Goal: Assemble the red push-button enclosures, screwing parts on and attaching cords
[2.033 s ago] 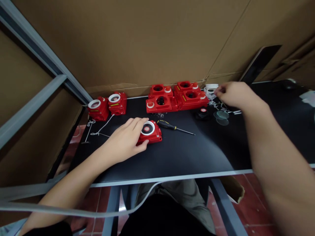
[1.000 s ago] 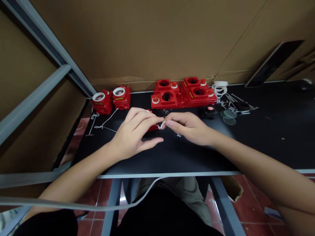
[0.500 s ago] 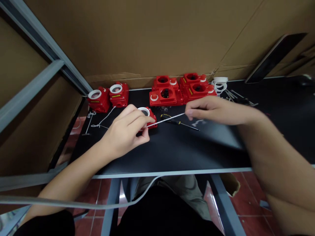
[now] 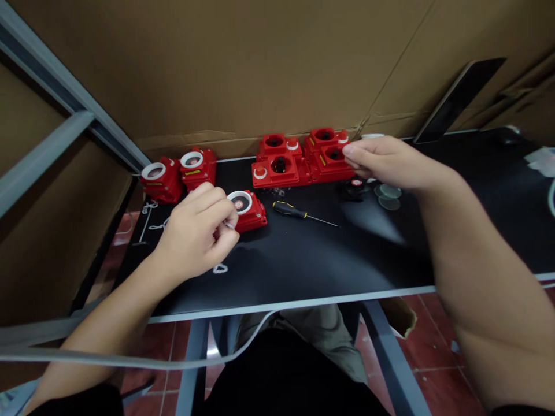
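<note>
My left hand (image 4: 197, 231) is closed in a fist around a white cord, of which a bit shows at the thumb. A small white cord loop (image 4: 220, 268) shows just below that hand. Beside its fingers sits a red box with a white ring (image 4: 247, 211), partly covered by the hand. My right hand (image 4: 381, 159) is raised at the right end of the red housings (image 4: 286, 167), fingers pinched together. Whatever it may hold is hidden. Between the hands a black and yellow screwdriver (image 4: 290, 210) lies on the black table.
Two red boxes with white rings (image 4: 162, 179) stand at the back left, with white cord (image 4: 150, 216) near them. Right of the screwdriver are a black part (image 4: 352, 189) and clear discs (image 4: 389, 196). A dark board (image 4: 459, 101) leans against the cardboard wall (image 4: 260, 63).
The cord no longer stretches between my hands. My right hand has moved up and away from it; my left hand has shifted slightly left and closed more. The view has turned slightly.
</note>
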`<control>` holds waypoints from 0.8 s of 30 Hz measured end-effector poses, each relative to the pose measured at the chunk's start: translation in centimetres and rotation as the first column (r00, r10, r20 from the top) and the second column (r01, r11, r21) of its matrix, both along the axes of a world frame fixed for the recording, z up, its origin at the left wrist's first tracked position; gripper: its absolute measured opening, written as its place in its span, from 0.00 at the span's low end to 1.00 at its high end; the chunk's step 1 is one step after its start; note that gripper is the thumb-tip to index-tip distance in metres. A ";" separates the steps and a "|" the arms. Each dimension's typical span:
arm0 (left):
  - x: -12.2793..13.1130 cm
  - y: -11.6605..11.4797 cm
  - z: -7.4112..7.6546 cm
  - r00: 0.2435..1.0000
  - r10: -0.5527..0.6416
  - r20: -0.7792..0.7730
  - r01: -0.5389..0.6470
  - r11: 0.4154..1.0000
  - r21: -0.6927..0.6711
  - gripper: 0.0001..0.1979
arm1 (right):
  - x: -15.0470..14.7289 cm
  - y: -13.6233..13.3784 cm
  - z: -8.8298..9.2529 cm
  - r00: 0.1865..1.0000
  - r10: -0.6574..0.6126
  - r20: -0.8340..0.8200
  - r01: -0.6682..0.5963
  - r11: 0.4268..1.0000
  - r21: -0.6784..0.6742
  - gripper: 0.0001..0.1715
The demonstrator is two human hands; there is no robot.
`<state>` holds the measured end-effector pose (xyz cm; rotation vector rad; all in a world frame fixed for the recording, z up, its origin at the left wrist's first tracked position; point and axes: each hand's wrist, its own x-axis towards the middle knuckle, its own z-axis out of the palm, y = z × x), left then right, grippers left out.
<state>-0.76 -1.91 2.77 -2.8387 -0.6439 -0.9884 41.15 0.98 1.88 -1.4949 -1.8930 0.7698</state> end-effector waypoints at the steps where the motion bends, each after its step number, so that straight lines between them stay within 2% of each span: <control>1: 0.1 0.0 -0.1 1.000 -0.014 -0.002 0.014 1.000 -0.010 0.14 | -0.4 -0.1 0.0 0.999 0.024 -0.048 -0.024 1.000 -0.004 0.52; 4: 0.5 -0.3 -0.4 0.999 -0.050 -0.012 0.049 0.998 -0.045 0.14 | -1.5 -0.3 0.0 0.990 0.062 -0.125 -0.056 0.997 0.050 0.47; 6: 0.7 -0.6 -0.7 0.998 -0.057 -0.013 0.056 0.996 -0.072 0.14 | -2.0 -0.3 0.1 0.994 0.027 -0.105 -0.010 0.986 0.165 0.39; 8: 0.8 -0.8 -0.9 0.999 -0.044 -0.001 0.044 0.996 -0.078 0.14 | -2.8 -0.7 0.1 0.996 -0.035 -0.081 0.059 0.947 0.316 0.30; 10: 0.9 -1.0 -1.2 1.000 -0.026 0.013 0.027 0.998 -0.056 0.14 | -4.4 -1.5 -0.1 0.993 -0.003 -0.122 0.048 0.927 0.372 0.26; 11: 0.9 -1.0 -1.3 1.000 -0.022 0.021 0.023 0.999 -0.042 0.14 | -5.6 -2.1 -0.4 0.980 0.093 -0.176 -0.031 0.944 0.329 0.25; 12: 0.9 -1.0 -1.5 0.999 -0.021 0.029 0.022 0.999 -0.033 0.13 | -7.0 -2.8 -0.8 0.935 0.217 -0.279 -0.163 0.965 0.204 0.25; 13: 1.0 -0.9 -1.6 0.999 -0.025 0.037 0.026 0.999 -0.034 0.13 | -8.4 -3.5 -1.3 0.860 0.305 -0.410 -0.307 0.950 0.062 0.27; 14: 1.1 -0.8 -1.8 0.998 -0.036 0.045 0.038 0.998 -0.046 0.13 | -9.9 -4.2 -1.9 0.819 0.353 -0.452 -0.393 0.920 0.005 0.31; 16: 1.2 -0.7 -2.1 0.996 -0.066 0.067 0.071 0.994 -0.087 0.14 | -12.3 -5.5 -3.0 0.772 0.395 -0.498 -0.476 0.878 -0.042 0.40; 18: 1.4 -0.6 -2.4 0.990 -0.100 0.096 0.113 0.984 -0.136 0.14 | -13.8 -6.2 -3.7 0.739 0.390 -0.549 -0.503 0.862 -0.064 0.33; 21: 1.5 -0.6 -2.5 0.981 -0.127 0.149 0.159 0.960 -0.229 0.13 | -13.9 -6.3 -3.9 0.732 0.364 -0.576 -0.493 0.867 -0.080 0.17; 22: 1.5 -0.7 -2.5 0.977 -0.127 0.170 0.170 0.948 -0.268 0.13 | -13.6 -6.1 -3.9 0.740 0.351 -0.574 -0.477 0.875 -0.080 0.15; 24: 1.5 -0.8 -2.5 0.967 -0.118 0.224 0.193 0.917 -0.349 0.13 | -13.0 -5.8 -3.8 0.751 0.326 -0.574 -0.444 0.893 -0.073 0.19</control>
